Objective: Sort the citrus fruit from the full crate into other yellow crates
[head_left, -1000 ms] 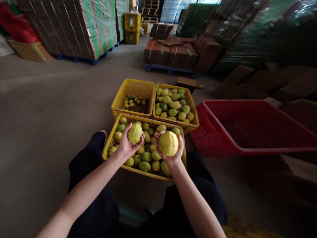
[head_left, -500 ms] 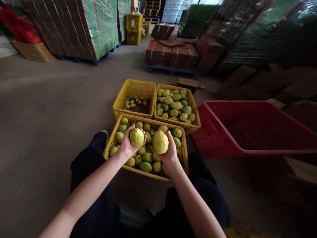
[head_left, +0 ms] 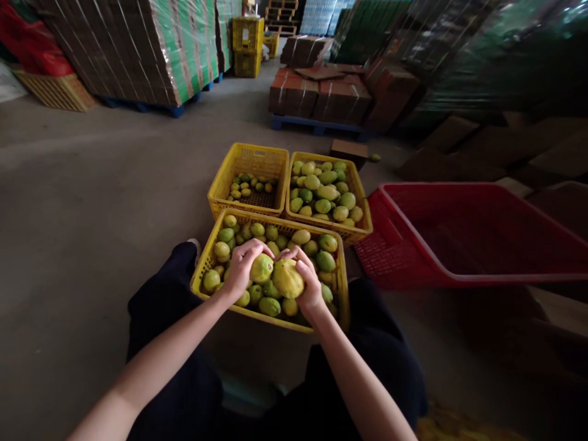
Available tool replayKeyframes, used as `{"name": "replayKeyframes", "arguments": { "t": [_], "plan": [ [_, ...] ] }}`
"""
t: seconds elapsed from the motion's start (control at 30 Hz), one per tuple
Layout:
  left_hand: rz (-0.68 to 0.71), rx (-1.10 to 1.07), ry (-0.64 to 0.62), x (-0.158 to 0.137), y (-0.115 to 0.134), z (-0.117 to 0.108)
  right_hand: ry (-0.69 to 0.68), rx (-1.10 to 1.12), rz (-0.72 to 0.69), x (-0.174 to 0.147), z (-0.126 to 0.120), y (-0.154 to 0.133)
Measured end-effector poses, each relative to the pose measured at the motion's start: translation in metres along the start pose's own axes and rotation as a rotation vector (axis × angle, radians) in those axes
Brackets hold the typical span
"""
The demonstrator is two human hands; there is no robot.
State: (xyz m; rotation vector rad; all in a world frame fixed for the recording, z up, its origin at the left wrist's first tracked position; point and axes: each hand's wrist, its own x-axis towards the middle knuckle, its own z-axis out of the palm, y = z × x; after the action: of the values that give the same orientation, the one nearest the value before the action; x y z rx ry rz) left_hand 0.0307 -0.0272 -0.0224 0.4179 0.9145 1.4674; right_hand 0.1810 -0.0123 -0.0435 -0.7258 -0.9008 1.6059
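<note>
My left hand (head_left: 243,267) is closed round a green-yellow lemon (head_left: 261,269), its fingers over the top and far side. In my right hand (head_left: 309,278) is a larger, knobbly yellow lemon (head_left: 288,279), gripped from the right. The two fruits are side by side, close together, above the near yellow crate (head_left: 271,320). That crate holds many green and yellow lemons (head_left: 269,306) below my hands. Parts of my fingers are hidden behind the fruit.
Behind the near crate stand a yellow crate (head_left: 212,195) with a few small lemons and a fuller one (head_left: 369,228) beside it. A red basket (head_left: 441,278) is at the right. Farther back are strapped cardboard stacks (head_left: 321,101) on a blue pallet (head_left: 316,125).
Both hands have turned their lemons over, with fingers now on top instead of cupped underneath. The two fruits have come closer together and slightly lower.
</note>
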Motion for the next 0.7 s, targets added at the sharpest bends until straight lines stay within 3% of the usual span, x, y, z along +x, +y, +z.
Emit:
{"name": "replayKeyframes", "arguments": {
  "t": [0.17, 0.4, 0.5, 0.7],
  "plan": [
    [0.043, 0.069, 0.011, 0.005, -0.005, -0.003, 0.011, -0.022, 0.027, 0.0, 0.0, 0.002],
    [-0.42, -0.222, 0.25, 0.018, 0.003, 0.004, 0.277, 0.317, 0.382, 0.011, -0.003, 0.014],
    [-0.447, -0.271, 0.309, 0.022, 0.004, 0.002, 0.323, 0.418, 0.44, 0.016, -0.011, 0.016],
    [-0.458, -0.329, 0.253, 0.026, -0.003, -0.006, 0.333, 0.529, 0.421, 0.019, -0.016, 0.012]
  ]
}}
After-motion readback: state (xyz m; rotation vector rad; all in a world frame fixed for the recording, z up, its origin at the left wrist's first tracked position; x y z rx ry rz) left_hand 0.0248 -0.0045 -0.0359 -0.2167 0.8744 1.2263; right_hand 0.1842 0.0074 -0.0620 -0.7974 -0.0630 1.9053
